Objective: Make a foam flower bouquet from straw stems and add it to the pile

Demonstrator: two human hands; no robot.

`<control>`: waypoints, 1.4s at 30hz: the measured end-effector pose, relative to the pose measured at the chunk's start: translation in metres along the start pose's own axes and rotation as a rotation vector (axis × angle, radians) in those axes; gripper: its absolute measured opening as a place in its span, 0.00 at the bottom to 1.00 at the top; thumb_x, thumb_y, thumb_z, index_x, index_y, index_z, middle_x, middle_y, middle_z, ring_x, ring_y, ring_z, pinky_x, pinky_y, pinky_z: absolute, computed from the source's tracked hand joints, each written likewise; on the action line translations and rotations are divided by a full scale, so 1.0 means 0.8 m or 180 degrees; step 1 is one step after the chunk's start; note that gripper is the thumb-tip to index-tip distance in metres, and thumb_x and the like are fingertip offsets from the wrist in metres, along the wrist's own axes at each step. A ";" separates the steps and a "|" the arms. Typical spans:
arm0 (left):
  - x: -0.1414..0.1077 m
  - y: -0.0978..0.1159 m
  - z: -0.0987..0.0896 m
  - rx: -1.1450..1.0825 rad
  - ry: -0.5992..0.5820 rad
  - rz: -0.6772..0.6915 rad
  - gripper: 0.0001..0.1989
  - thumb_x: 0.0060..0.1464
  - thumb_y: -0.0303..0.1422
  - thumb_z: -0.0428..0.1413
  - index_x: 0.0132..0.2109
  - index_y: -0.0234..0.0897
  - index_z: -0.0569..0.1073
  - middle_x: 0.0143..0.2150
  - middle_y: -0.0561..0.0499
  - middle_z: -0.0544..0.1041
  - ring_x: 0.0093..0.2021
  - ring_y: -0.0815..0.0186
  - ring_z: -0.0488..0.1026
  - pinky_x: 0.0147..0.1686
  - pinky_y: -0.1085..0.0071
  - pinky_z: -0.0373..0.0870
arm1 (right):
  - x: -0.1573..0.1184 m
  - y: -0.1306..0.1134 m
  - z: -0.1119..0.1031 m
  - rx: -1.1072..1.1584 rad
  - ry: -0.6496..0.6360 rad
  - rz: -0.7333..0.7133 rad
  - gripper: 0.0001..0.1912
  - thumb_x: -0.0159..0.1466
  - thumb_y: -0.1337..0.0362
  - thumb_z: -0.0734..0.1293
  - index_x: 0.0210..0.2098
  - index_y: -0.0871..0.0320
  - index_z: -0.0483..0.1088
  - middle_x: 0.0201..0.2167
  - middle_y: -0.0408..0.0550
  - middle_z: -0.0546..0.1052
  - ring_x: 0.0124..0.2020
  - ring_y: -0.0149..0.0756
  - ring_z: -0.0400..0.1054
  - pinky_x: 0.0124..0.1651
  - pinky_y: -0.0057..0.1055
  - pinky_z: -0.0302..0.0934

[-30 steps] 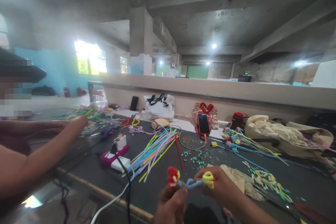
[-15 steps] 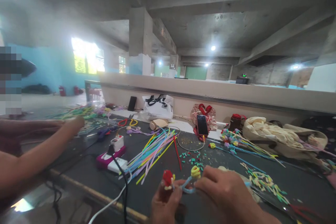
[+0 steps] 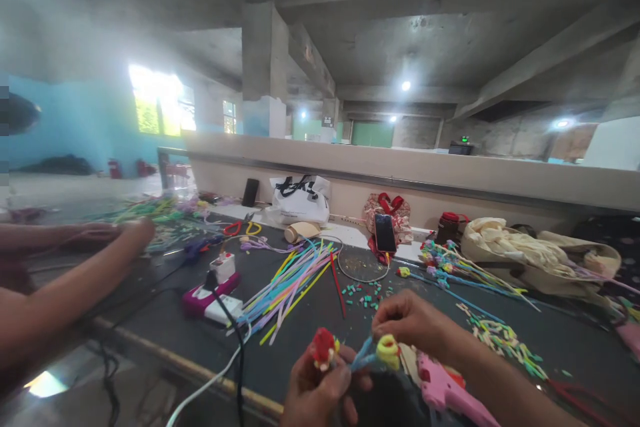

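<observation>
My left hand (image 3: pixel 317 387) is closed around a small pipe cleaner flower bunch, whose red flower (image 3: pixel 324 345) rises above the thumb. From these fingers a light blue pipe cleaner (image 3: pixel 364 355) runs up to my right hand (image 3: pixel 413 320), which pinches it between thumb and fingertips. Just below the right fingers, a yellow flower (image 3: pixel 388 351) stands beside the blue strand; how it joins the bunch is hidden. Under my right forearm lies a pink glue gun (image 3: pixel 445 383), partly covered by the arm.
Loose pipe cleaners (image 3: pixel 287 293) lie mid-table, left of green cut bits (image 3: pixel 367 297). Finished flower stems (image 3: pixel 450 270) and pale cut pieces (image 3: pixel 510 347) are to the right. A power strip (image 3: pixel 213 307) with cords sits left. Another person's arm (image 3: pixel 95 273) reaches in at far left.
My right hand has moved up and slightly right, drawing the blue pipe cleaner upward. The yellow flower has shifted right and down. The pink glue gun now shows.
</observation>
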State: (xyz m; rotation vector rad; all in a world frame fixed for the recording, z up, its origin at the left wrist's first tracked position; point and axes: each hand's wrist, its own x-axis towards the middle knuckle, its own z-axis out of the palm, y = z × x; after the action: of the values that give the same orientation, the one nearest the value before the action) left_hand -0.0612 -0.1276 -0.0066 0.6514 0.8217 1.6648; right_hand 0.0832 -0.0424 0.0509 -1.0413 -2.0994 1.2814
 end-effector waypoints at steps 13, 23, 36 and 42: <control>0.012 -0.006 0.006 -0.0511 0.0798 -0.0252 0.13 0.30 0.29 0.62 0.28 0.36 0.69 0.27 0.50 0.79 0.23 0.64 0.74 0.11 0.79 0.63 | -0.054 0.011 0.039 -0.2410 0.0804 -0.0895 0.10 0.58 0.67 0.57 0.23 0.59 0.67 0.23 0.44 0.70 0.26 0.30 0.63 0.28 0.24 0.51; 0.012 -0.006 0.022 -0.0728 0.0939 -0.0351 0.08 0.32 0.28 0.61 0.25 0.34 0.71 0.21 0.53 0.77 0.23 0.66 0.74 0.13 0.80 0.64 | -0.028 0.029 0.070 0.1700 0.0725 -0.0246 0.18 0.46 0.55 0.69 0.33 0.59 0.69 0.22 0.40 0.70 0.18 0.25 0.59 0.20 0.20 0.51; 0.023 -0.014 0.032 -0.0798 0.0741 -0.0026 0.09 0.33 0.32 0.60 0.27 0.35 0.72 0.22 0.51 0.77 0.27 0.61 0.75 0.16 0.78 0.65 | 0.003 0.029 0.084 0.1511 0.1852 -0.0632 0.14 0.49 0.56 0.68 0.32 0.58 0.75 0.27 0.47 0.73 0.23 0.31 0.62 0.21 0.23 0.54; 0.035 -0.042 0.030 -0.0270 0.1207 0.0542 0.16 0.31 0.38 0.61 0.30 0.35 0.71 0.28 0.49 0.77 0.28 0.62 0.73 0.19 0.76 0.66 | 0.012 0.018 0.085 0.1948 0.1779 -0.0365 0.15 0.44 0.55 0.70 0.25 0.60 0.75 0.12 0.38 0.63 0.12 0.20 0.46 0.14 0.20 0.42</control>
State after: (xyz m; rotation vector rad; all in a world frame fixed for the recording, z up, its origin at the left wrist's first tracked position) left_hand -0.0290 -0.0914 -0.0187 0.3569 0.9769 2.0030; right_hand 0.0343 -0.0671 0.0070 -0.8517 -1.2207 1.2677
